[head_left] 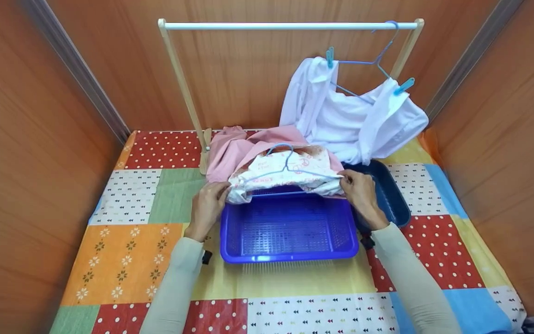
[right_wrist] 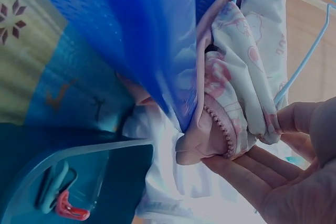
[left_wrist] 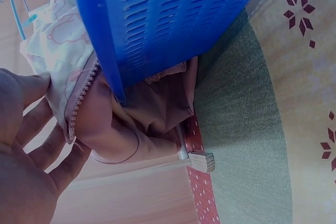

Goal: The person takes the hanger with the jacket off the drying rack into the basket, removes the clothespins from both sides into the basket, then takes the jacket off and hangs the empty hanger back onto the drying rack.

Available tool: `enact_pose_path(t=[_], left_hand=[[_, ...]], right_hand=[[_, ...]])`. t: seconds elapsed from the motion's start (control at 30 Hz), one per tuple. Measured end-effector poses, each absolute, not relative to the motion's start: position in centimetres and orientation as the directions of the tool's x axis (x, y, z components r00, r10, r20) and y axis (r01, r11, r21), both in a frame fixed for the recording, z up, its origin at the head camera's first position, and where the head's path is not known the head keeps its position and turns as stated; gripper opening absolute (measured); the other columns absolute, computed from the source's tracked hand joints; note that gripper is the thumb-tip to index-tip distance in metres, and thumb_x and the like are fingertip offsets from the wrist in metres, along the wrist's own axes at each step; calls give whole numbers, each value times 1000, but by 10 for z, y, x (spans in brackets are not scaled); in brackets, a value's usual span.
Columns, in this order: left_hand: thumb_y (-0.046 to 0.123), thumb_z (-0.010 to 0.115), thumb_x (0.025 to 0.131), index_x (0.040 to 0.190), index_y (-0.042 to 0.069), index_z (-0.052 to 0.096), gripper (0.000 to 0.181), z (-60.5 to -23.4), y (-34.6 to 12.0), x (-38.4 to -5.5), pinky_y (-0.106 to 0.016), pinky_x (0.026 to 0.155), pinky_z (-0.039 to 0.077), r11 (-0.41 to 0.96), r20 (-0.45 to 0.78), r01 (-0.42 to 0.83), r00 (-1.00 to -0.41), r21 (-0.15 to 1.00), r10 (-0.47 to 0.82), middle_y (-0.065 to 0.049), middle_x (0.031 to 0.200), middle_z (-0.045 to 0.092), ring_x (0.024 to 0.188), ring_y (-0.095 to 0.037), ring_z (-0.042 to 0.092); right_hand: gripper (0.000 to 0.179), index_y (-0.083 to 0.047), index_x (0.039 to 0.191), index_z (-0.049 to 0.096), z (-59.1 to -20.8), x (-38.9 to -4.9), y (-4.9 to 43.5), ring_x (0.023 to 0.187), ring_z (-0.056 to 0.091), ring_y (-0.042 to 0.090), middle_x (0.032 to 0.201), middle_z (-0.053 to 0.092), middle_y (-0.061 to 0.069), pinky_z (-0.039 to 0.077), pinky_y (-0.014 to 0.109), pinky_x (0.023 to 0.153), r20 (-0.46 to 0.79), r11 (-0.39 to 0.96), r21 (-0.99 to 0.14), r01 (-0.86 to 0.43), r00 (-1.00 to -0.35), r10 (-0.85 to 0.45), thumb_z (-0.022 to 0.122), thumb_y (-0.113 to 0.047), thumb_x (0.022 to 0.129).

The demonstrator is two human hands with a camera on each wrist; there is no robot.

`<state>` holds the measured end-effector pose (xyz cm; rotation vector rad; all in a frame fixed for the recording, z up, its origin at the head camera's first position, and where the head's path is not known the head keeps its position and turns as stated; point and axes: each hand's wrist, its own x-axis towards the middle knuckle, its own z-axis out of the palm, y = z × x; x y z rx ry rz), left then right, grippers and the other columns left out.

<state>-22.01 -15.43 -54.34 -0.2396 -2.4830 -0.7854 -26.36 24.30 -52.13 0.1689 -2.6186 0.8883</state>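
A pink jacket (head_left: 227,155) with a white printed lining (head_left: 267,162) lies over the far side of a blue slotted basket (head_left: 290,258). A light blue wire hanger (head_left: 287,162) rests on the lining, hook toward the back. My left hand (head_left: 208,206) pinches the jacket's left edge, close to the pink zipper (left_wrist: 77,100) in the left wrist view. At the opposite edge my right hand (head_left: 360,195) pinches the cloth between thumb and fingers, beside the hanger's right end. Both hands stay just outside the basket's side walls.
Behind stands a rack with a white bar (head_left: 271,26). A white shirt (head_left: 336,120) hangs there on a blue hanger, with teal clothespins (head_left: 330,57). At right is a dark tray (head_left: 393,195) holding a red clip (right_wrist: 72,211). Wooden panels (head_left: 26,153) enclose the patchwork cloth (head_left: 123,260).
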Motion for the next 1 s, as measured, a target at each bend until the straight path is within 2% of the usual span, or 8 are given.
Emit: enact_pose_path(t=[0.3,0.5,0.67,0.83,1.0], left_hand=[[20,68,93,101,12,76,14,-542,-158,-220,-45,78,57,814,500,291,-866,503,1,-5,99,76,94,-26,71],[21,68,93,102,12,76,15,-542,-158,-219,-45,79,57,809,498,301,-867,504,12,-6,99,76,94,-26,71],[20,68,93,102,11,77,15,-542,-156,-220,-45,79,57,809,518,312,-855,498,11,-6,99,76,94,-26,71],[20,69,92,102,12,77,15,-545,-155,-220,-45,80,57,815,522,312,-853,488,14,-6,99,76,95,-26,71],[20,69,92,101,11,76,15,-546,-155,-220,-44,78,57,820,531,317,-847,477,19,-6,97,76,93,-25,71]], right_hand=[[19,-10,95,77,-530,-268,240,63,62,31,72,70,8,51,51,64,431,783,-578,-229,-901,55,62,-12,83],[24,-10,103,76,-528,-264,237,73,68,42,85,75,14,51,58,67,405,852,-500,-157,-912,70,59,-17,88],[26,-8,106,75,-521,-264,240,77,68,41,90,74,18,51,59,70,353,864,-481,-152,-935,31,55,-18,92],[22,-11,99,75,-518,-265,244,75,66,37,81,72,14,51,57,72,306,849,-507,-151,-952,13,55,-16,92],[23,-10,101,76,-521,-266,249,73,65,35,78,71,11,50,56,72,293,835,-533,-136,-956,31,57,-16,91]])
